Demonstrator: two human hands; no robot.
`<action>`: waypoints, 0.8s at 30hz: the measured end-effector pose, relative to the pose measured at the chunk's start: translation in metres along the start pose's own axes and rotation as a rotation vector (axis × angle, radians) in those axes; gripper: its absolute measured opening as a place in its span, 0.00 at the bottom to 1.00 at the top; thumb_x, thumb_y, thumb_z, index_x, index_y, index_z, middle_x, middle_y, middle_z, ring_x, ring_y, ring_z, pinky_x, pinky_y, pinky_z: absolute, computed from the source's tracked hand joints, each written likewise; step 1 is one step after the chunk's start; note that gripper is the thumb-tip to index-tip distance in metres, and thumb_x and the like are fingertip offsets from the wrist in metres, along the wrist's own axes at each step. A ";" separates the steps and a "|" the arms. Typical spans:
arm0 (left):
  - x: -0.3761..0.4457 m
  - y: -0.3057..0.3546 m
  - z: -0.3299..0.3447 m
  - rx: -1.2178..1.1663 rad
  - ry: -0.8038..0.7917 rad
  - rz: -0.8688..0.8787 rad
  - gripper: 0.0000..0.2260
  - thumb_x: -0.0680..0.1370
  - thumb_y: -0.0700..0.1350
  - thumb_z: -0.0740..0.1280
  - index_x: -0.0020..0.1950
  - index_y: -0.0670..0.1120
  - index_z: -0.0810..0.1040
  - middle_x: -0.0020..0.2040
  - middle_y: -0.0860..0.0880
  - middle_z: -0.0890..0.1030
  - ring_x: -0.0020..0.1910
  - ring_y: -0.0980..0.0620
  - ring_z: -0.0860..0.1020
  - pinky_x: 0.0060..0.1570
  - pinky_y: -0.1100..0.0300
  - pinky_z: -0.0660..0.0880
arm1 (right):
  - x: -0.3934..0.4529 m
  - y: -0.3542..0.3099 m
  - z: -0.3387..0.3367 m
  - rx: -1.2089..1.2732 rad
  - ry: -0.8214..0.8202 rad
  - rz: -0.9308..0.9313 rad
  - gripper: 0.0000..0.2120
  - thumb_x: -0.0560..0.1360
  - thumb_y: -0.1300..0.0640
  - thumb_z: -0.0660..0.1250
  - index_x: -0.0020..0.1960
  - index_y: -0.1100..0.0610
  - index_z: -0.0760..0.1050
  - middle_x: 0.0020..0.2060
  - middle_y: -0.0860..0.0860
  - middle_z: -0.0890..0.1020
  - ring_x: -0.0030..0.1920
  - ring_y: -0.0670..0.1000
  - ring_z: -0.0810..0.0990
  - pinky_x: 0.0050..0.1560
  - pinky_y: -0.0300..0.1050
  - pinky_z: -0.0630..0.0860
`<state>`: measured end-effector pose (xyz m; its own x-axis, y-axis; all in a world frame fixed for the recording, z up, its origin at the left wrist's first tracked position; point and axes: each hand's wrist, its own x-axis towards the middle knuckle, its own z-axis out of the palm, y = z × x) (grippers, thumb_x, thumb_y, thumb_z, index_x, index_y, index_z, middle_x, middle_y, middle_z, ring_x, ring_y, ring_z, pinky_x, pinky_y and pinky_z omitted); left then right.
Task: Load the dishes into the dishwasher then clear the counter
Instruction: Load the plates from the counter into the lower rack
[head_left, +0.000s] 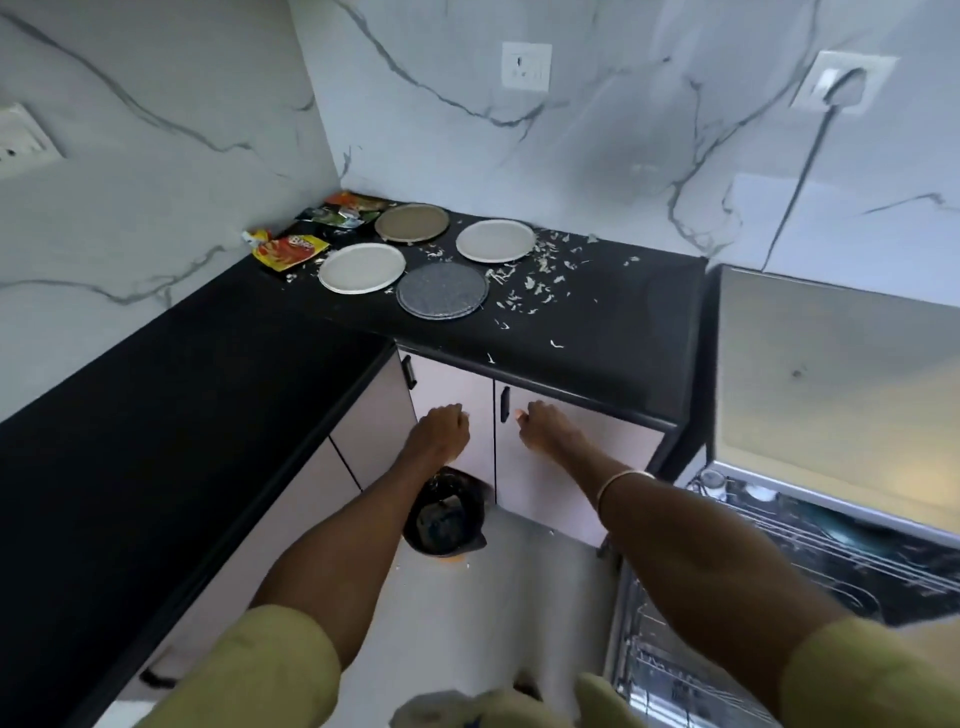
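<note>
Four plates (362, 267) flat on black counter (597, 312)

Counter (597, 312) beyond both hands: black, stone-like, faintly glossy; wall (597, 135) above it: white marble-look panels, grey veins, polished; four plates past the fingertips: two off-white (362, 267) (495, 240), matt; one tan (412, 222), matt; one grey (442, 289), speckled; snack wrappers (291, 249) beside them: glossy foil; cupboard doors (561, 478) behind the hands: pale, smooth, matt; dishwasher (831, 545) right of the right hand: brushed-metal door, wire racks.
</note>
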<state>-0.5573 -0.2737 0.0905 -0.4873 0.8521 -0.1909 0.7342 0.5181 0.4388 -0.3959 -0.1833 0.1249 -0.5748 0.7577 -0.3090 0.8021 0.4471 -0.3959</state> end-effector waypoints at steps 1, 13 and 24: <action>0.011 -0.001 -0.005 -0.006 0.010 -0.006 0.20 0.84 0.49 0.50 0.68 0.43 0.73 0.64 0.39 0.77 0.62 0.39 0.74 0.62 0.48 0.71 | 0.012 -0.002 -0.004 0.005 0.015 -0.002 0.18 0.83 0.55 0.52 0.67 0.61 0.72 0.62 0.63 0.76 0.62 0.62 0.75 0.60 0.53 0.73; 0.189 -0.031 -0.058 0.033 0.127 -0.008 0.15 0.82 0.47 0.56 0.59 0.40 0.78 0.57 0.37 0.80 0.59 0.36 0.77 0.57 0.47 0.73 | 0.191 -0.033 -0.036 0.110 0.228 0.021 0.09 0.78 0.58 0.59 0.49 0.60 0.77 0.49 0.61 0.82 0.51 0.66 0.80 0.48 0.51 0.75; 0.331 -0.039 -0.109 0.152 0.161 -0.092 0.15 0.78 0.47 0.59 0.53 0.39 0.80 0.53 0.39 0.82 0.55 0.37 0.80 0.50 0.51 0.76 | 0.337 -0.038 -0.077 0.198 0.263 0.138 0.09 0.70 0.64 0.59 0.45 0.60 0.78 0.44 0.59 0.83 0.47 0.62 0.82 0.44 0.48 0.77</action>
<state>-0.7994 -0.0198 0.1059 -0.6156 0.7844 -0.0765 0.7399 0.6086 0.2867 -0.6076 0.0911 0.1021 -0.3808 0.9127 -0.1483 0.8077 0.2503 -0.5338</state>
